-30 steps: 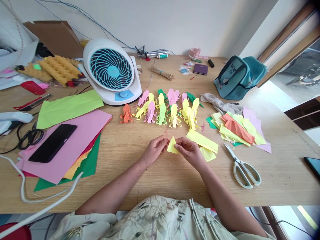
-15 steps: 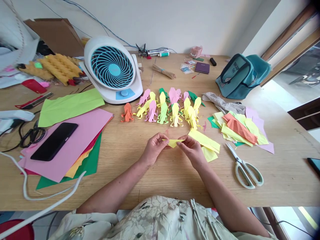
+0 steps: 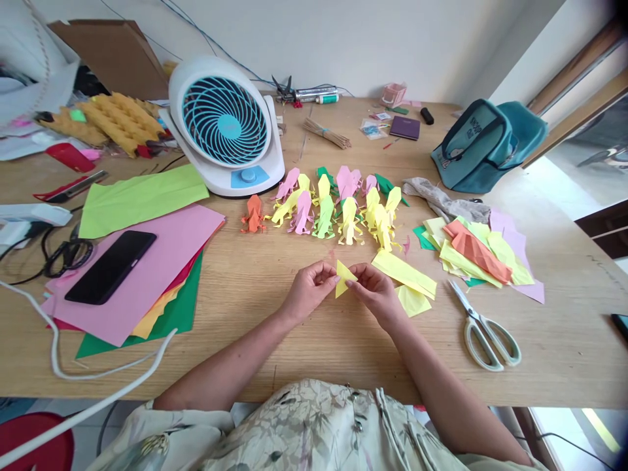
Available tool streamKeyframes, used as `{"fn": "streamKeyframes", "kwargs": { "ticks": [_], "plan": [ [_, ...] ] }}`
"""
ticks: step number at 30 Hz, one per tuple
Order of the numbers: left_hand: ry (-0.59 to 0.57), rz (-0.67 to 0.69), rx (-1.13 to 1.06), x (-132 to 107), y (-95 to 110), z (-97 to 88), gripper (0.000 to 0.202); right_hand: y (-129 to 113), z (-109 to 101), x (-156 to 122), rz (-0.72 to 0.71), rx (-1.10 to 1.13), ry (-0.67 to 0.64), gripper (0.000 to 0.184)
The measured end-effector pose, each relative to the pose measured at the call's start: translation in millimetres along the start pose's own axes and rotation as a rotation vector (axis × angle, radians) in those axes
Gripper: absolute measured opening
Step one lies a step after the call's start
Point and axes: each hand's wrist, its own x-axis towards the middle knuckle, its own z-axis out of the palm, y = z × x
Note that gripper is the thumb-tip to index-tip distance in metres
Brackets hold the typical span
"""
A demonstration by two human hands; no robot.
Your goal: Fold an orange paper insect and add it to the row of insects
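Between my two hands is a small folded yellow paper triangle [image 3: 344,279], held above the table near its middle. My left hand [image 3: 314,288] pinches its left side between thumb and fingers. On the other side my right hand [image 3: 375,292] grips it the same way, thumb on top. Right of that hand lie loose folded yellow papers [image 3: 408,275]. Just beyond my hands stand several folded paper figures with thin curled legs, among them an orange one [image 3: 254,214], a light green one [image 3: 324,217] and a yellow one [image 3: 349,222].
White-handled scissors [image 3: 485,330] lie at the right, below a pile of coloured paper scraps [image 3: 475,252]. At the left, a black phone [image 3: 112,267] rests on stacked coloured sheets [image 3: 184,229]. A white fan [image 3: 226,127] and a teal bag [image 3: 483,147] stand farther back.
The yellow paper has turned in my fingers: its wide edge lay across the top with the point down, and now that edge stands upright. Both hands stay closed on it.
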Motion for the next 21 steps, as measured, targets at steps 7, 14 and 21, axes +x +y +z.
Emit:
{"fn": "streamKeyframes", "kwargs": {
  "ticks": [7, 14, 21],
  "plan": [
    [0.050, 0.023, 0.130, -4, 9, 2.4, 0.011, 5, 2, 1, 0.068, -0.049, 0.028, 0.040],
    [0.061, 0.027, 0.099, -6, 9, 5.3, 0.007, 5, 6, -1, 0.053, -0.024, 0.040, 0.039],
    [0.014, -0.020, -0.050, -4, 7, 5.7, 0.006, 1, 7, -3, 0.047, -0.007, 0.033, 0.033]
  ]
}}
